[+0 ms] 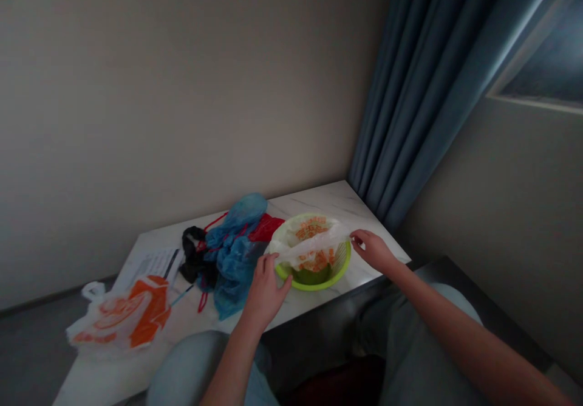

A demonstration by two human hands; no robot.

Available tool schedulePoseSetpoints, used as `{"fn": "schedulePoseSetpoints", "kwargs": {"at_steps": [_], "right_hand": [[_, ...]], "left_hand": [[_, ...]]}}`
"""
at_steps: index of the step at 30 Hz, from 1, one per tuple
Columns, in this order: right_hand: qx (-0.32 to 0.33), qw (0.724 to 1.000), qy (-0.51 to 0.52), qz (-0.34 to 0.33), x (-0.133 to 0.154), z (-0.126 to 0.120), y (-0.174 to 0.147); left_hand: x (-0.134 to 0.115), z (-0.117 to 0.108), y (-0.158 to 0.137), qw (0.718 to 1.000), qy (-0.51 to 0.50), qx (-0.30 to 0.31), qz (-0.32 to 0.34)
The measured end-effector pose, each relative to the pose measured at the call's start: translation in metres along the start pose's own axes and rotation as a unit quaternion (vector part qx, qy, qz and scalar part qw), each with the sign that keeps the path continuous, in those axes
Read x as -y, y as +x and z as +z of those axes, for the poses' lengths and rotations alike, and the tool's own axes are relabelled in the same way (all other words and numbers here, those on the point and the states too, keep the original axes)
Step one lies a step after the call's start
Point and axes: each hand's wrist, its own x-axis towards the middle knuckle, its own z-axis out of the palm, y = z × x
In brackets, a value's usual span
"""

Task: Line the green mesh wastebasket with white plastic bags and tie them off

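White bag (310, 247) partly inside green basket (319, 285) on table (330, 197); pinched at one corner in right hand (371, 250), arm outstretched; met at opposite edge by left hand (266, 285), thumb splayed, hold unclear.

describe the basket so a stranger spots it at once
Start at the white table and go to its end by the blue curtain. There, between the left hand and right hand, is a round basket with a white bag across its mouth. Its lime-green, slotted wall sets it apart from the limp blue bag beside it.
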Motion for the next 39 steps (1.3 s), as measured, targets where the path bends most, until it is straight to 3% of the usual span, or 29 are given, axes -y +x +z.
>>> {"fn": "schedulePoseSetpoints", "kwargs": {"at_steps": [10, 14, 18, 23, 34, 39], "right_hand": [[0.000, 1.000, 0.013, 0.011, 0.009, 0.005, -0.016], [0.019, 1.000, 0.006, 0.018, 0.011, 0.009, -0.022], [0.043, 0.999, 0.007, 0.004, 0.007, 0.010, -0.025], [0.103, 0.992, 0.025, -0.062, 0.000, 0.013, -0.028], [0.160, 0.983, 0.029, -0.083, 0.003, 0.018, -0.032], [0.183, 0.979, -0.038, -0.087, 0.011, 0.019, -0.030]], "left_hand": [[0.015, 0.000, -0.015, 0.999, 0.007, 0.023, -0.039], [0.015, 0.000, -0.017, 0.995, -0.014, 0.065, -0.072], [0.015, 0.000, -0.018, 0.993, -0.028, 0.091, -0.064], [0.019, 0.006, -0.021, 0.997, -0.015, 0.064, -0.047], [0.024, 0.014, -0.027, 0.999, -0.020, 0.048, 0.014], [0.025, 0.021, -0.031, 0.999, -0.035, 0.033, 0.009]]}}
